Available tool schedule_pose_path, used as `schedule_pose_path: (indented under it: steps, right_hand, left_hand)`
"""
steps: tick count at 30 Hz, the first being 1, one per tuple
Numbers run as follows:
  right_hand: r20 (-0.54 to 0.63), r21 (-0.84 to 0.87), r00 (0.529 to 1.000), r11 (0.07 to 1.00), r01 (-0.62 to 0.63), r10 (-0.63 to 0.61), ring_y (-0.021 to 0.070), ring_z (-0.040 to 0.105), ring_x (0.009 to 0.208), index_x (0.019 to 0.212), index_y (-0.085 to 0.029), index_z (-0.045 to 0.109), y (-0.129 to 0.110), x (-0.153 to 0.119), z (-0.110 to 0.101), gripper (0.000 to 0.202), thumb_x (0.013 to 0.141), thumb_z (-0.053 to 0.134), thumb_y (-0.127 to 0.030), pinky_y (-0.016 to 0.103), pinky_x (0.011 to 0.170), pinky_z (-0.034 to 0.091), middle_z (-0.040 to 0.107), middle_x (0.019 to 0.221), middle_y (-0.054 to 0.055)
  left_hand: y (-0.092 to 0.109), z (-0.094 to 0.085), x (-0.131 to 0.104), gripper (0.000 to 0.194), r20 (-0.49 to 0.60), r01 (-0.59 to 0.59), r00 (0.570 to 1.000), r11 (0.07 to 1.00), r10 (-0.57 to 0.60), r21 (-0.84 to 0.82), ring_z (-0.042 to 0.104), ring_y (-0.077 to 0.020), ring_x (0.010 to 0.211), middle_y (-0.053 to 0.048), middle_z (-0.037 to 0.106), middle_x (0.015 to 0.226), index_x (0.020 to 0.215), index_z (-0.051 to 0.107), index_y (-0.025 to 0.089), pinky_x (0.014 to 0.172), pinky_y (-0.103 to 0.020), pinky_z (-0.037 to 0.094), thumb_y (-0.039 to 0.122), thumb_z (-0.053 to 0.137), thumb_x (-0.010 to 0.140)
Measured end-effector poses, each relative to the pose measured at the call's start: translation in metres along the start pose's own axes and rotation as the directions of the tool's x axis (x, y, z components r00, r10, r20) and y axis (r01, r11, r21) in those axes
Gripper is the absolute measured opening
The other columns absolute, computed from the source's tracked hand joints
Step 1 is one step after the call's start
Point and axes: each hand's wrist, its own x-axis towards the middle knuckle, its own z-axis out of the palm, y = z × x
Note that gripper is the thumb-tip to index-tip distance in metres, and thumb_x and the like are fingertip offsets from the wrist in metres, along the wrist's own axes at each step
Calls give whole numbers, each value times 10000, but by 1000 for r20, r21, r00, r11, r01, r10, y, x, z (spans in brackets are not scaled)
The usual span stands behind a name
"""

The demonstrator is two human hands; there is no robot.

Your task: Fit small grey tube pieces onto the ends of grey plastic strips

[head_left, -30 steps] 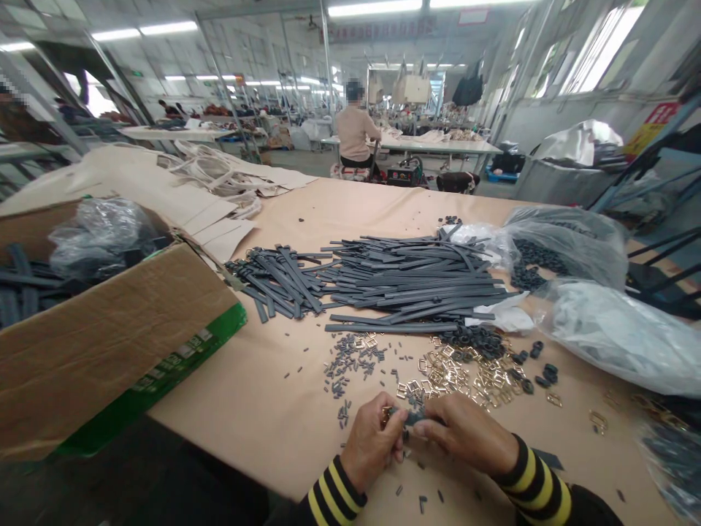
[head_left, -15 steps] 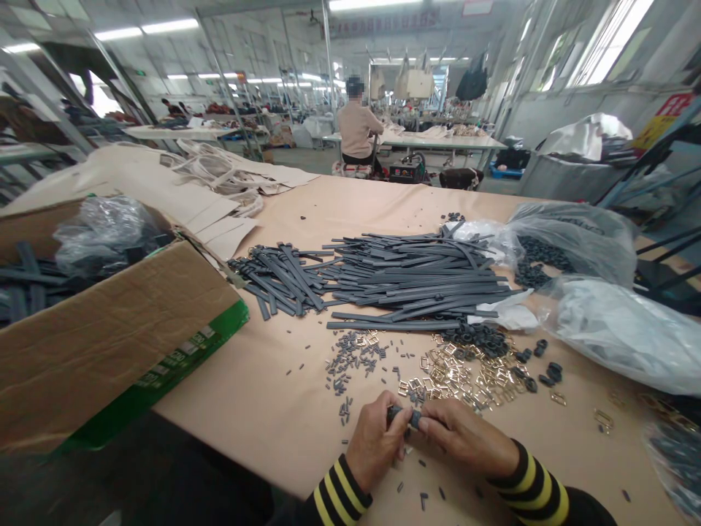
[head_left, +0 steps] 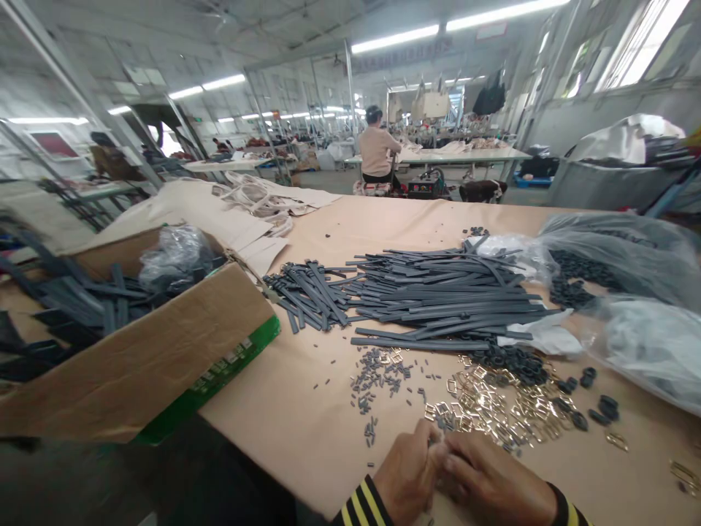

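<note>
Now | left hand (head_left: 408,467), right hand (head_left: 493,475) meet | dark piece gone from view | fingers' (head_left: 458,467) pinch: cannot tell

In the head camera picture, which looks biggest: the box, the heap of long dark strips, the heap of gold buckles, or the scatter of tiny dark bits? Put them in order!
Largest to smallest, as they look:
1. Cardboard box
2. Heap of long dark strips
3. Heap of gold buckles
4. Scatter of tiny dark bits
</note>
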Motion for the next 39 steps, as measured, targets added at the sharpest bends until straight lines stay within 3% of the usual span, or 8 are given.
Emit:
schedule_pose_path:
  steps: [7,11,15,18,21,26,33,39]
  right_hand:
    - [-28,148,999,989,26,-22,144,538,598,684,-190,584,8,10,-1,346,863,346,-367,237,570,380,596,613,-5]
    - [-98,139,992,988,-69,83,118,499,527,634,-179,524,17,1,-18,310,842,392,-367,225,519,367,540,564,-27]
    - [-160,271,970,953,-136,184,95,480,465,753,-172,528,25,-13,-35,229,832,400,-345,204,457,353,548,570,-38]
    - [-283,232,932,959,-163,227,101,494,485,805,-168,547,37,-22,-48,200,823,412,-314,208,473,371,575,588,-30]
    - [-433,65,875,976,-209,216,127,535,554,749,-177,562,47,-28,-64,204,819,412,-296,227,515,395,591,618,-19]
    - [-534,-362,844,891,-273,41,137,571,674,799,-201,587,43,-7,-82,206,841,388,-233,236,623,423,632,726,-7]
    - [-562,-656,819,665,-358,-114,237,478,878,852,-180,591,34,65,-84,137,768,497,-128,332,706,372,601,931,78]
    - [-528,-703,836,629,-333,-148,224,497,802,736,-190,591,22,57,-83,118,792,492,-158,333,689,345,607,794,57]
  left_hand:
    - [-2,-12,17,237,-34,57,997,961,-68,-269,423,-50,337,50,521,515,847,398,165,318,-134,302,387,457,789]
    - [20,-79,34,241,-227,105,958,949,-177,-299,447,-56,343,8,572,533,708,440,139,301,-131,289,364,519,745]
    - [36,-194,55,201,-662,-17,734,970,-153,-243,441,-18,388,50,510,530,669,453,110,372,-101,314,280,494,768]
    - [25,-240,67,143,-796,-72,589,973,-137,-221,425,-1,411,45,519,648,767,433,121,383,-93,330,260,424,800]
    - [6,-211,64,223,-793,-35,597,982,-127,-184,455,-47,429,14,561,703,878,463,137,356,-138,357,299,519,735]
    - [-10,-100,53,266,-431,18,896,963,104,270,584,-172,718,-37,622,804,936,548,175,624,-290,492,369,456,779]
    - [-16,-69,52,236,-400,10,886,852,235,523,586,-181,821,-63,632,887,948,541,172,750,-325,475,294,370,840]
    - [4,-53,47,259,-271,-140,809,619,522,773,522,-198,973,-107,583,1011,1054,496,139,856,-374,436,168,371,830]
